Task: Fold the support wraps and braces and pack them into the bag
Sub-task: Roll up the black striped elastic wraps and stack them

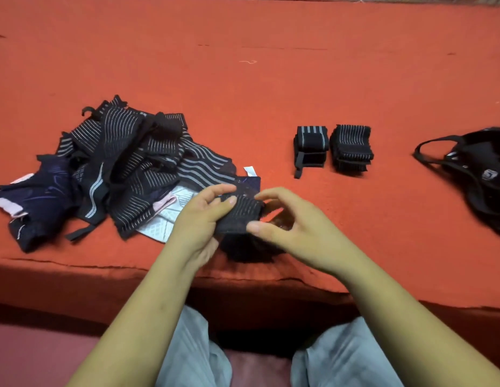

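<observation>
I watched a broad table covered in red felt cloth (271, 79). On its left lay a loose heap of black grey-striped elastic wraps and navy and white braces (123, 163). At the far right sat a black fabric bag with strap handles (483, 174). Between them stood two folded black striped wraps (352, 148), side by side. Near the front edge a small black ribbed wrap (240, 216) was held up. The left hand (198, 219) had its fingers (230, 201) curled round the wrap's left end, and the right hand (296, 230) pinched the right end.
</observation>
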`<state>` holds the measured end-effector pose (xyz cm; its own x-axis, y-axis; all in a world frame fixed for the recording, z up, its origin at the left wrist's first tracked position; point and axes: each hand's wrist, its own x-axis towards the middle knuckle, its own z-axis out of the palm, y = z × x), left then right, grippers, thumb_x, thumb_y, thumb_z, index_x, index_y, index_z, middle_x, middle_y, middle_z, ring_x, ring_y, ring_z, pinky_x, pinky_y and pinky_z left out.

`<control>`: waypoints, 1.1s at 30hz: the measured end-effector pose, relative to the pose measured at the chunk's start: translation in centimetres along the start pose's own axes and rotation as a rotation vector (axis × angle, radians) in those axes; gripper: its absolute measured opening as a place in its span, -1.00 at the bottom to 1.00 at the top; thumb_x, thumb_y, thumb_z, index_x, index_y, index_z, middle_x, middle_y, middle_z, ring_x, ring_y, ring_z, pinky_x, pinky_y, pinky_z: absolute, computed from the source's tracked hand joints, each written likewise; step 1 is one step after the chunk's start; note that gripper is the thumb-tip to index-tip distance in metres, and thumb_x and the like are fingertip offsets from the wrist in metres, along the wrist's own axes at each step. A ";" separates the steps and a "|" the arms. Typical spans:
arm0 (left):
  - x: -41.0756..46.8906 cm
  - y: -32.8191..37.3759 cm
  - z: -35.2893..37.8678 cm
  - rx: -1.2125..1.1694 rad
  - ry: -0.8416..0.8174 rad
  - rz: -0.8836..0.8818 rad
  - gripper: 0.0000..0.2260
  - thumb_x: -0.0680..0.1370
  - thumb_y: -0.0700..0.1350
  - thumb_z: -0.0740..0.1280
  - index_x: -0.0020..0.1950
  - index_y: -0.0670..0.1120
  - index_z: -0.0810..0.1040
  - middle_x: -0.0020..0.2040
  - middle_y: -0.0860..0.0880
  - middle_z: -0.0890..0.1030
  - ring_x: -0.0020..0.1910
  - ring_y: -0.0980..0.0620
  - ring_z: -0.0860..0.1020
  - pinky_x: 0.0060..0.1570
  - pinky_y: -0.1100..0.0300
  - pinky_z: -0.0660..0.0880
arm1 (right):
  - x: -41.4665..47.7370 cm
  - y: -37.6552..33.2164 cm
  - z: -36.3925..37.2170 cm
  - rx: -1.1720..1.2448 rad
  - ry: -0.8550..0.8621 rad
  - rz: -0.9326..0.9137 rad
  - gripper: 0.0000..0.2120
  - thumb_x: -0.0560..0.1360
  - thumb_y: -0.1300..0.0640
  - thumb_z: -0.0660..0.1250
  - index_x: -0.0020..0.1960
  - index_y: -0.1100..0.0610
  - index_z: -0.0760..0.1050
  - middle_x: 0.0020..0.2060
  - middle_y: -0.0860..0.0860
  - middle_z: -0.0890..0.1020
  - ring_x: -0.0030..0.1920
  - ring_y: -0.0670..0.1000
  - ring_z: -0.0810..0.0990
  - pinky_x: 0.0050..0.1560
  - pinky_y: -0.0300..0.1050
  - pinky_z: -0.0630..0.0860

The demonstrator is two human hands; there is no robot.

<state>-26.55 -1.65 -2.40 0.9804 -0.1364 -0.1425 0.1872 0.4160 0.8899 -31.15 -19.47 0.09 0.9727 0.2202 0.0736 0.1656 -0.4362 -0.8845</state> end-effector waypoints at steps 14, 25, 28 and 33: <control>-0.2 -1.2 0.2 0.210 -0.125 0.098 -0.80 0.61 -0.31 0.27 0.19 -0.15 0.57 0.03 -0.13 0.66 -0.02 0.02 0.61 -0.02 0.24 0.54 | 0.8 0.0 0.6 0.421 0.233 0.116 -0.67 0.57 0.33 0.31 0.18 -0.03 0.36 -0.38 0.11 0.65 -0.43 0.06 0.59 -0.38 -0.13 0.50; 1.5 1.8 -0.4 0.434 -0.683 0.147 -0.22 0.37 0.23 0.53 0.49 -0.05 0.41 0.42 0.00 0.50 0.43 0.00 0.44 0.39 0.09 0.37 | 3.1 -6.3 -5.4 0.259 -0.406 -0.014 -0.76 0.47 0.45 0.29 0.05 0.20 0.44 -0.50 -0.04 0.47 -0.50 -0.07 0.35 -0.47 -0.20 0.29; 1.1 2.0 1.4 0.447 -0.833 0.125 -0.45 0.38 0.19 0.52 0.34 0.06 0.57 0.29 0.12 0.60 0.31 0.15 0.53 0.23 0.28 0.45 | 3.7 -7.8 -6.7 0.262 -0.425 -0.069 -0.72 0.44 0.42 0.29 0.08 0.16 0.44 -0.52 -0.10 0.45 -0.50 -0.05 0.31 -0.47 -0.15 0.26; 0.6 1.8 2.8 0.111 -0.379 0.194 -0.71 0.32 -0.16 0.55 0.00 -0.10 0.61 -0.14 0.00 0.70 -0.20 0.09 0.65 -0.19 0.24 0.58 | 4.2 -5.9 -8.1 0.296 -0.152 0.000 -0.78 0.49 0.31 0.38 0.11 0.20 0.47 -0.44 -0.02 0.48 -0.44 -0.02 0.36 -0.44 -0.18 0.32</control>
<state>-25.77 -3.55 0.32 0.9006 -0.3944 0.1828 -0.0264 0.3702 0.9286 -26.74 -23.08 9.34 0.9336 0.3574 0.0239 0.0896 -0.1685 -0.9816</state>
